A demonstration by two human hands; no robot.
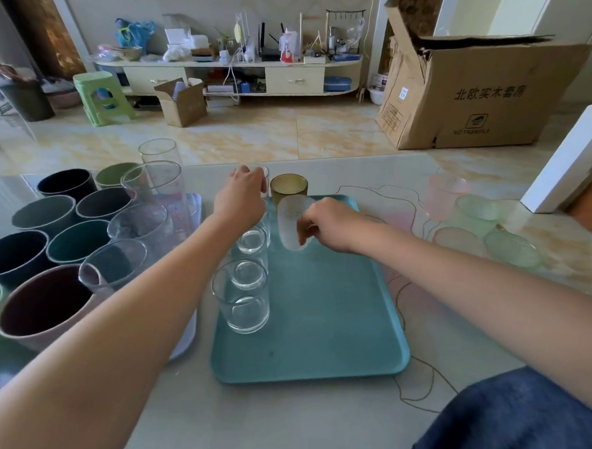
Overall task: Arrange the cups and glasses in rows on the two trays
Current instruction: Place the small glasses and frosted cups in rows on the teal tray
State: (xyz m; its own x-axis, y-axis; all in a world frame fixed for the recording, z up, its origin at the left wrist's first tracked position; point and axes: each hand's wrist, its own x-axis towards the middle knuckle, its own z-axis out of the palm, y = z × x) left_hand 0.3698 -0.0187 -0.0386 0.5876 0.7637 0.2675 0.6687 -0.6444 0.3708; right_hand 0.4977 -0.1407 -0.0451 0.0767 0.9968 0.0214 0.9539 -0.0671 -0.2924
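Observation:
A teal tray [330,311] lies in the middle of the table. Along its left side stands a row of clear glasses [245,295]. My left hand [242,199] grips a clear glass [264,178] at the far end of that row. My right hand [329,224] holds a frosted white glass [289,221] just above the tray's far part. An amber glass [288,187] stands at the tray's far edge. A pale lavender tray [180,209] on the left carries several coloured cups [43,306] and tall clear glasses [140,225].
To the right on the table stand a pink frosted glass [444,196] and pale green glasses [477,209], some lying flat [512,249]. My blue-clad knee [510,415] shows at the near edge. A big cardboard box [479,91] stands on the floor beyond.

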